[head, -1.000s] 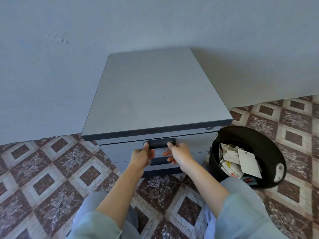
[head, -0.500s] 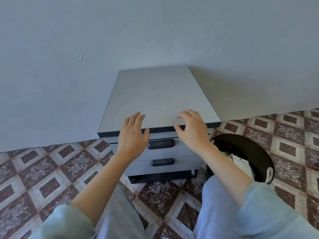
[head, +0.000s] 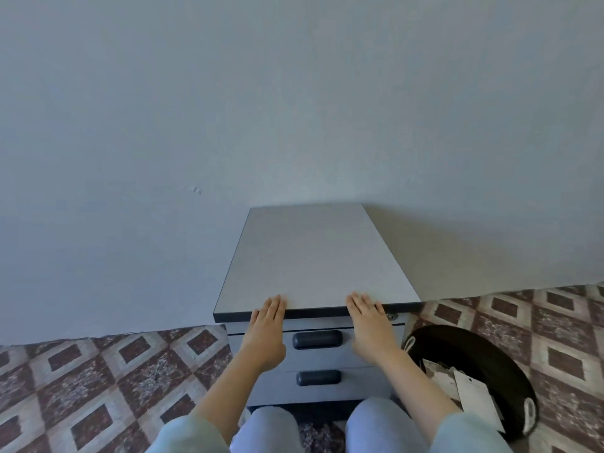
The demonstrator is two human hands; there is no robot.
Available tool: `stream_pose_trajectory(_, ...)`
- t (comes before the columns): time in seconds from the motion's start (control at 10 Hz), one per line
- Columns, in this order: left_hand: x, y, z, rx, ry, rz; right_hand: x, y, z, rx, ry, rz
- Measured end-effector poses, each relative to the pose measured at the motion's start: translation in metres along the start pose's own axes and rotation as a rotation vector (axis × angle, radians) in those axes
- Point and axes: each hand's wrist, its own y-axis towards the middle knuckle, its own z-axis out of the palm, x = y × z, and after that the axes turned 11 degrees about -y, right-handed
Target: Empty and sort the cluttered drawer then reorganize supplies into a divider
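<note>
A low grey drawer cabinet (head: 313,256) stands against the wall, its flat top bare. Both drawers are closed; the upper one has a dark handle (head: 317,339) and the lower one a matching handle (head: 318,377). My left hand (head: 266,328) lies flat with its fingertips on the front edge of the cabinet top, left of the handles. My right hand (head: 371,325) rests the same way on the right part of that edge. Neither hand holds anything. The drawers' contents are hidden.
A black round bin (head: 483,364) with paper tags and cards inside sits on the floor right of the cabinet. Patterned brown and cream tiles (head: 98,380) cover the floor. A plain pale wall (head: 294,109) rises behind. My knees (head: 277,426) are close to the cabinet front.
My hands have left the drawer handles and risen to the cabinet top's front edge, fingers now flat. The view has pulled back and up, so the cabinet looks smaller.
</note>
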Motion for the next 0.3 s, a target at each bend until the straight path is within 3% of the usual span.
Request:
stream_pose_trajectory(0.1,0.001,0.006,0.001,-0.036,-0.005,-0.021,0.001,0.000,-0.003,-0.053,0.084,0.004)
stream_pose_trajectory(0.2,0.006,0.009,0.012,-0.129,-0.023,0.038,-0.009,0.001,0.023,-0.206,-0.003,-0.007)
stream_pose_trajectory(0.3,0.022,0.029,0.023,-0.316,-0.038,0.234,-0.002,0.041,0.010,-0.545,0.137,-0.058)
